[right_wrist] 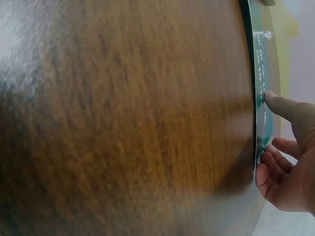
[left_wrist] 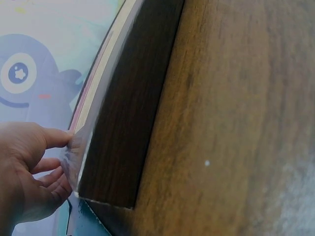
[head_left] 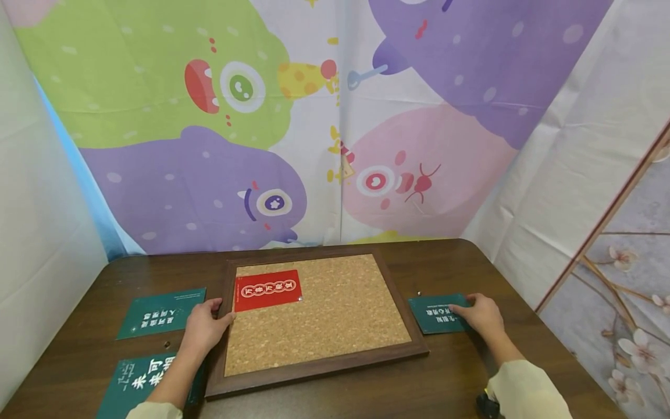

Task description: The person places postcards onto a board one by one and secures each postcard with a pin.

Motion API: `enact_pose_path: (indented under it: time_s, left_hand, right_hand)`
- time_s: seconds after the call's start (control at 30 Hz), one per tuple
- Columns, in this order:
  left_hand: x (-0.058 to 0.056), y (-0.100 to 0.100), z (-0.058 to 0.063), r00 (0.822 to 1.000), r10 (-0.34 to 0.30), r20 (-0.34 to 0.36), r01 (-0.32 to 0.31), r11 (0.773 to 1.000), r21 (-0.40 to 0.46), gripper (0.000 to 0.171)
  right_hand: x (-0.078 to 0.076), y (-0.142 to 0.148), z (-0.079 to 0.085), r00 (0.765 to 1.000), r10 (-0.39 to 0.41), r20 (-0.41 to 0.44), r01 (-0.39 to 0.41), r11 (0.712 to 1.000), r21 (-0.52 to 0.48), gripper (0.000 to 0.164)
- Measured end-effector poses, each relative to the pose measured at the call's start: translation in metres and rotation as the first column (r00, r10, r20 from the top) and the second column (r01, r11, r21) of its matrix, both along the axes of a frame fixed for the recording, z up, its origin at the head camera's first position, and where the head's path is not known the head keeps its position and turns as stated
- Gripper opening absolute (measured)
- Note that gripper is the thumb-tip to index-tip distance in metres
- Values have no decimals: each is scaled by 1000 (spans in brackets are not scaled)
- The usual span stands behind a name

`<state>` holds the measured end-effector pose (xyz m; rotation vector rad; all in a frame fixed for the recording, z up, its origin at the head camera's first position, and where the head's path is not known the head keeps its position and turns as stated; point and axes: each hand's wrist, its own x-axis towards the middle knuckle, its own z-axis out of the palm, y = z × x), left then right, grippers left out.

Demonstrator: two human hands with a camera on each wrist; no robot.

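A corkboard [head_left: 324, 326] in a dark wooden frame lies on the brown table, with a red card [head_left: 267, 288] bearing pale characters at its upper left. My left hand [head_left: 204, 329] grips the board's left side; in the left wrist view the thumb [left_wrist: 58, 138] lies at the frame's edge and the other fingers curl beside it. To the right of the board, my right hand [head_left: 484, 317] pinches the right end of a green card [head_left: 431, 314] printed with white characters. Its thumb [right_wrist: 278, 104] presses the card's face, with the other fingers at the edge.
Two more green cards lie left of the board, an upper one [head_left: 157, 311] and a lower one [head_left: 125, 378] partly covered by the left forearm. A small round object [head_left: 167, 344] sits between them, another [head_left: 419, 293] near the right card. A patterned curtain [head_left: 314, 192] hangs behind the table.
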<state>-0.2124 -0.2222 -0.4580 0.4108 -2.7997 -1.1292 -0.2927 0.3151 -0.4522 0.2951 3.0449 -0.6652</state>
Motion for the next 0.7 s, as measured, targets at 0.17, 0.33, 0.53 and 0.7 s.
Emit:
enact_pose_path:
  time_s: [0.17, 0.33, 0.53, 0.7]
  left_hand:
    - [0, 0, 0, 1000, -1, 2, 1, 1000, 1, 53]
    - [-1, 0, 0, 1000, -2, 4, 2, 1000, 6, 54]
    - [-2, -1, -2, 1000, -11, -4, 11, 1000, 0, 54]
    - [-1, -2, -1, 1000, -14, -11, 14, 1000, -4, 54]
  right_hand:
    - [-1, 1, 2, 1000, 12, 16, -12, 1000, 24, 73]
    - [-2, 2, 1, 1000, 13, 4, -13, 1000, 26, 72]
    - [-4, 4, -1, 999, -36, -32, 33, 997, -65, 69]
    - [-8, 5, -1, 997, -69, -31, 62, 983, -175, 66]
